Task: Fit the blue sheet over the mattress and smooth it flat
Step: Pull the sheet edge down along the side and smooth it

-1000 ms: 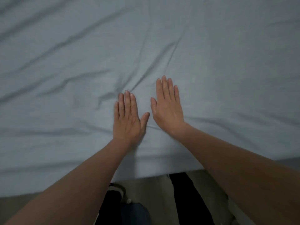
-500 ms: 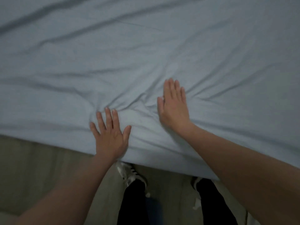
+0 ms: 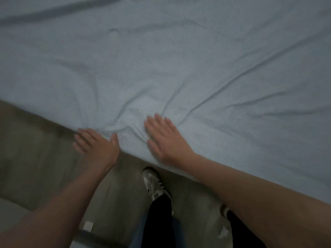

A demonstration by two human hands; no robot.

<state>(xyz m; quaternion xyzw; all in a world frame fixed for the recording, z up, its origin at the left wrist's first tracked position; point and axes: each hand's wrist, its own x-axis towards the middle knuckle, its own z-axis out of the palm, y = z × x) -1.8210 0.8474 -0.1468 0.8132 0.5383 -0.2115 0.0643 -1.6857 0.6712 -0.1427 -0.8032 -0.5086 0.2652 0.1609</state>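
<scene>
Neither grip closes on anything: the right hand (image 3: 167,140) lies flat, palm down with fingers spread, on the blue sheet (image 3: 179,68) close to the bed's near edge, and the left hand (image 3: 97,146) is also open, fingers splayed, at the very edge where the sheet meets the floor (image 3: 35,149). Whether the left palm presses the cloth or hangs just off it is hard to tell, since both hands are blurred. The sheet covers the mattress across the whole upper part of the view, finely striped, with creases fanning out from the hands toward the right and a long fold near the top left. The mattress itself is hidden beneath it. Below the edge runs a dull grey-brown floor, dimly lit. A pale sneaker (image 3: 154,181) with dark side stripes and a black trouser leg (image 3: 161,221) stand between the forearms; the second foot is mostly hidden behind the right forearm. No writing is legible
</scene>
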